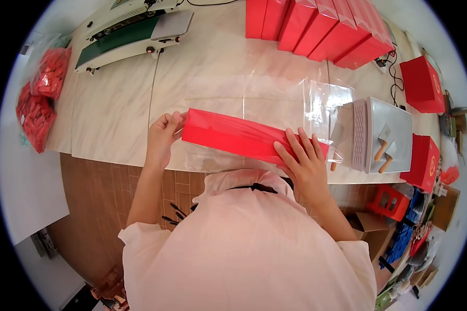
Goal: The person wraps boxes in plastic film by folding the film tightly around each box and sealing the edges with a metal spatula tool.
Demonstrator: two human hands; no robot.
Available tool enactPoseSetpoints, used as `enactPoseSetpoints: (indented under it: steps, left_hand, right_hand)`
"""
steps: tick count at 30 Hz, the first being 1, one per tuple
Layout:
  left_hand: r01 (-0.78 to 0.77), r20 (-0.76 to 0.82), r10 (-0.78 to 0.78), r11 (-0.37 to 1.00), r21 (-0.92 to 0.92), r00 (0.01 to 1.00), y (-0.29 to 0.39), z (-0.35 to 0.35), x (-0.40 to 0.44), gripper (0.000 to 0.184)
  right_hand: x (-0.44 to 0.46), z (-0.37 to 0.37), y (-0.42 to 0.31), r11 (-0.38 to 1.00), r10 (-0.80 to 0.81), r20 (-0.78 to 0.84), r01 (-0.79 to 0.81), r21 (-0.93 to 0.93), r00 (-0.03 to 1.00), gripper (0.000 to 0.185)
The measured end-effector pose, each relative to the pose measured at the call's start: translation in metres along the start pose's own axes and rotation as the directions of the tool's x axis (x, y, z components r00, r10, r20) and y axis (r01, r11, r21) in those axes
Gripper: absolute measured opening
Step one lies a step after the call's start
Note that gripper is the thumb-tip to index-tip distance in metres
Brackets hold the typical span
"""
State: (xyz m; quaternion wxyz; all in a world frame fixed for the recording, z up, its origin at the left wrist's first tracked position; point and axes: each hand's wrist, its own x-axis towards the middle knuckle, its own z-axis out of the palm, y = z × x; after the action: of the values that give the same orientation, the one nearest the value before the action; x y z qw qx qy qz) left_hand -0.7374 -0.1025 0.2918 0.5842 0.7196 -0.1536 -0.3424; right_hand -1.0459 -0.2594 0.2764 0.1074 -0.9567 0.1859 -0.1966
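A long red box (pixel 233 136) lies slightly slanted near the front edge of the table, with clear film over and around it. At its left end is my left hand (pixel 165 132), fingers curled and pressed together; whatever they pinch is hidden or too thin to make out. My right hand (pixel 303 160) rests on the right part of the box with its fingers spread flat. A clear plastic sheet or bag (pixel 280 103) lies beneath and behind the box, shiny toward the right.
Several red boxes (pixel 316 31) stand at the back. A sealing machine (pixel 135 39) is at the back left, near bags of red packets (pixel 49 78). To the right, a grey-topped device (pixel 392 140) carries wooden-handled scrapers (pixel 383 147). More red boxes (pixel 423 85) stand beyond.
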Motion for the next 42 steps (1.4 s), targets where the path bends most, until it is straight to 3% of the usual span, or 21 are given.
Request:
enactPoseSetpoints:
  steps: [5, 6, 7, 8, 9, 10, 12, 13, 15, 19, 32, 39, 42]
  left_hand:
    - [0.010, -0.036, -0.015, 0.990, -0.140, 0.999, -0.014, -0.002, -0.003, 0.026]
    - [-0.276, -0.250, 0.282, 0.959, 0.060, 0.926, -0.022, 0.002, -0.001, 0.024]
    - [-0.482, -0.379, 0.570, 0.821, 0.306, 0.729, -0.017, 0.012, -0.004, 0.022]
    - [-0.592, -0.267, 0.766, 0.628, 0.505, 0.585, -0.009, 0.020, -0.014, 0.022]
    - [-0.655, 0.032, 0.820, 0.432, 0.619, 0.571, 0.001, 0.025, -0.026, 0.032]
    - [-0.718, 0.328, 0.779, 0.212, 0.663, 0.534, 0.005, 0.029, -0.034, 0.042]
    - [-0.830, 0.665, 0.637, -0.070, 0.553, 0.389, 0.005, 0.055, -0.040, 0.061]
    - [-0.829, 0.662, 0.641, -0.069, 0.555, 0.390, 0.004, 0.061, -0.040, 0.061]
    - [-0.848, 0.772, 0.444, -0.047, 0.528, 0.456, -0.004, 0.069, -0.039, 0.070]
    - [-0.833, 0.775, 0.479, -0.146, 0.534, 0.413, -0.018, 0.066, -0.039, 0.066]
    - [-0.799, 0.738, 0.462, -0.096, 0.593, 0.492, -0.017, 0.064, -0.050, 0.067]
    - [-0.816, 0.752, 0.484, -0.123, 0.564, 0.447, -0.023, 0.061, -0.051, 0.064]
    - [-0.807, 0.753, 0.508, -0.173, 0.565, 0.419, -0.026, 0.060, -0.051, 0.060]
  right_hand:
    - [-0.010, 0.003, 0.000, 0.999, -0.031, -0.039, 0.031, -0.005, 0.999, 0.059]
    - [-0.010, 0.002, 0.000, 1.000, -0.030, -0.054, 0.030, -0.006, 0.998, 0.062]
    - [-0.009, 0.002, 0.000, 1.000, -0.029, -0.053, 0.029, -0.007, 0.998, 0.062]
    - [-0.009, 0.002, 0.000, 1.000, -0.027, -0.053, 0.026, -0.010, 0.998, 0.063]
    - [-0.009, 0.002, 0.000, 1.000, -0.025, -0.053, 0.024, -0.011, 0.998, 0.063]
    - [-0.011, 0.002, -0.001, 1.000, -0.026, -0.048, 0.026, -0.008, 0.999, 0.063]
    - [-0.012, 0.004, 0.001, 0.999, -0.033, -0.073, 0.033, 0.002, 0.997, 0.063]
    - [-0.012, 0.004, 0.001, 0.999, -0.038, -0.072, 0.038, 0.001, 0.997, 0.063]
    - [-0.013, 0.003, -0.001, 1.000, -0.020, -0.090, 0.019, -0.008, 0.996, 0.060]
    - [-0.018, 0.004, -0.003, 1.000, 0.001, -0.114, -0.001, 0.001, 0.993, 0.056]
    - [-0.025, 0.015, -0.010, 1.000, 0.009, -0.168, -0.010, -0.006, 0.986, 0.047]
    - [-0.030, 0.019, -0.014, 0.999, 0.037, -0.226, -0.039, -0.004, 0.974, 0.052]
    - [-0.031, 0.016, -0.013, 0.999, 0.032, -0.251, -0.025, 0.031, 0.967, 0.042]
